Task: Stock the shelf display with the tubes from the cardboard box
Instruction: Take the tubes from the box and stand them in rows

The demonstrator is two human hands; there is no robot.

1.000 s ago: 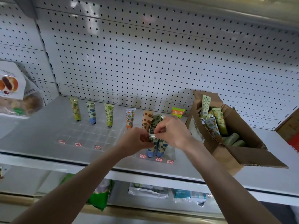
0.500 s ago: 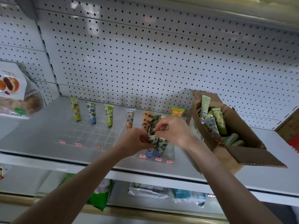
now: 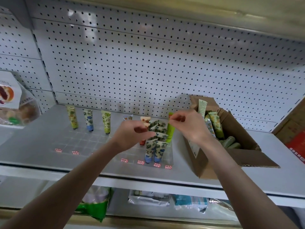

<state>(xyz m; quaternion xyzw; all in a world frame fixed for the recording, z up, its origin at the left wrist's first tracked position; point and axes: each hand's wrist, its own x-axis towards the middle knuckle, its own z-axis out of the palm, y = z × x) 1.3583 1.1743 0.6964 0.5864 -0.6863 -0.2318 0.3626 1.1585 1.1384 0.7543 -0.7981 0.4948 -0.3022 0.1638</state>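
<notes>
Patterned tubes stand in a clear gridded display tray on the grey shelf. A double row of blue-flower tubes runs front to back at the tray's right end. My left hand pinches the top of one of them in mid-row. Just right of that row stands a light green tube, and my right hand pinches its top edge. The open cardboard box sits right of my right hand with several tubes inside. Along the back, a yellow tube, a blue one and a green one stand apart.
A pegboard wall backs the shelf. A bagged bread pack lies at the far left, and a brown carton at the far right. Red price labels line the tray front. Packets fill the shelf below.
My right hand has left the blue-flower tube that both hands pinched and moved right and up to the green tube's top. My left hand stays at the row.
</notes>
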